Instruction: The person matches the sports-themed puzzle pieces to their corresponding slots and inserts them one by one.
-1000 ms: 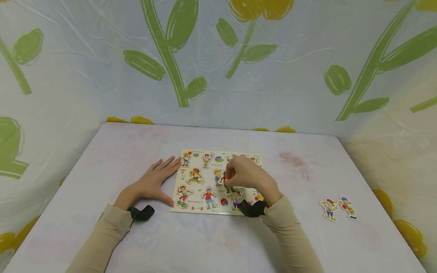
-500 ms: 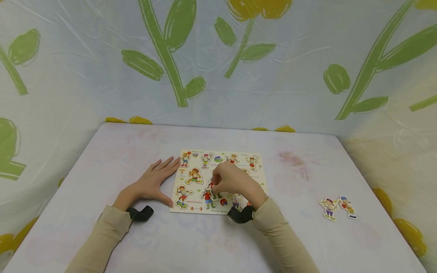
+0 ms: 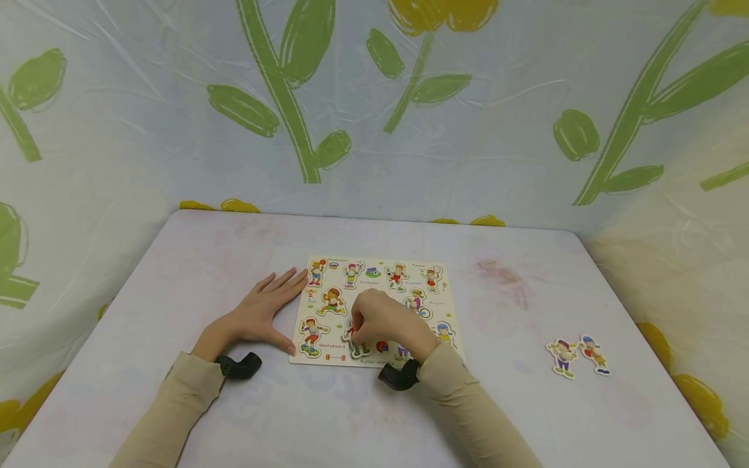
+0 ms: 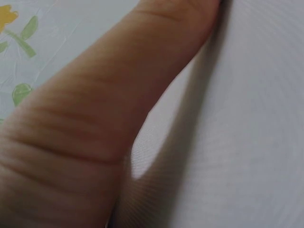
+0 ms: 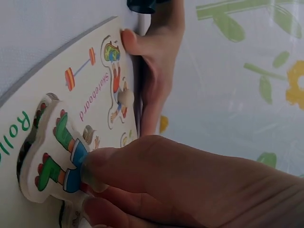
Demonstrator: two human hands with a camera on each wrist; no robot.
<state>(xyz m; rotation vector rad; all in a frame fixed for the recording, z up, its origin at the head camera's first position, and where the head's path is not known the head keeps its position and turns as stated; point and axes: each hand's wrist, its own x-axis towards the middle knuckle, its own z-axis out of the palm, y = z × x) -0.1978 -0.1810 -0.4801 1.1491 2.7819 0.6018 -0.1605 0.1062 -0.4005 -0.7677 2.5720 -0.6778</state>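
Note:
My right hand (image 3: 387, 318) pinches a roller-skater puzzle piece (image 5: 71, 159) between thumb and fingers. Green skates and blue shorts show on it; my fingers cover its upper part. In the right wrist view the piece sits slightly raised and out of line over a matching recess in the puzzle board (image 5: 42, 85), above the "Roller" lettering. My left hand (image 3: 262, 315) lies with fingers spread at the board's left edge, its thumb touching the lower left corner. The left wrist view shows mainly the thumb (image 4: 99, 95). A skateboarder piece (image 3: 311, 338) with a round knob lies in the board.
Two loose puzzle pieces lie on the table to the right: one in a purple cap and trousers (image 3: 564, 359), another in a blue cap (image 3: 595, 355). Several other sports pieces, including a runner (image 3: 331, 301), sit in the board. A flowered sheet (image 3: 445, 156) hangs behind the table.
My right hand has carried the roller-skater piece left and toward me, from the middle of the board to the lower-row recess. My left hand has stayed in place.

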